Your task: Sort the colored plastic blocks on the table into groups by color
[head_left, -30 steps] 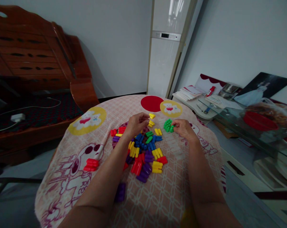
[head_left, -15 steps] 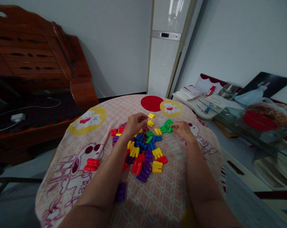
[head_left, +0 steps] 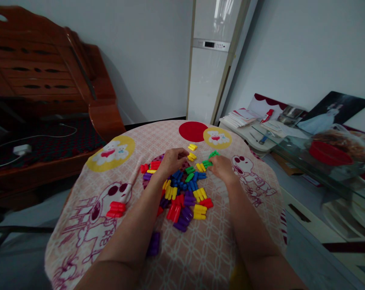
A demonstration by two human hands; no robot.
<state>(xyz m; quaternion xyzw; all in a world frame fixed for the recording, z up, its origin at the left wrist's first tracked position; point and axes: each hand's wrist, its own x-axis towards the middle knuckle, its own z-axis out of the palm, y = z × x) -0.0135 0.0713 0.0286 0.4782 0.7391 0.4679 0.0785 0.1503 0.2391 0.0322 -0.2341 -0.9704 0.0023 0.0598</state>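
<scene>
A heap of small plastic pieces (head_left: 182, 193) in blue, yellow, red, purple and green lies on a round table under a pink cartoon cloth (head_left: 88, 217). My left hand (head_left: 171, 161) rests curled at the heap's far left edge; whether it holds a piece is hidden. My right hand (head_left: 220, 168) is closed on a cluster of green pieces (head_left: 209, 162) at the heap's far right. Loose yellow pieces (head_left: 192, 152) lie between the two hands. A red cluster (head_left: 116, 209) sits apart on the left and a purple one (head_left: 153, 243) near me.
A dark wooden bench (head_left: 49, 88) with a white charger and cable stands to the left. A tall white air conditioner (head_left: 209, 64) is behind the table. At the right a glass table (head_left: 309, 153) holds papers, a red bowl and bags.
My right hand has carried the green cluster leftward, from the right of the heap in toward it. My left hand has shifted slightly lower and stayed curled.
</scene>
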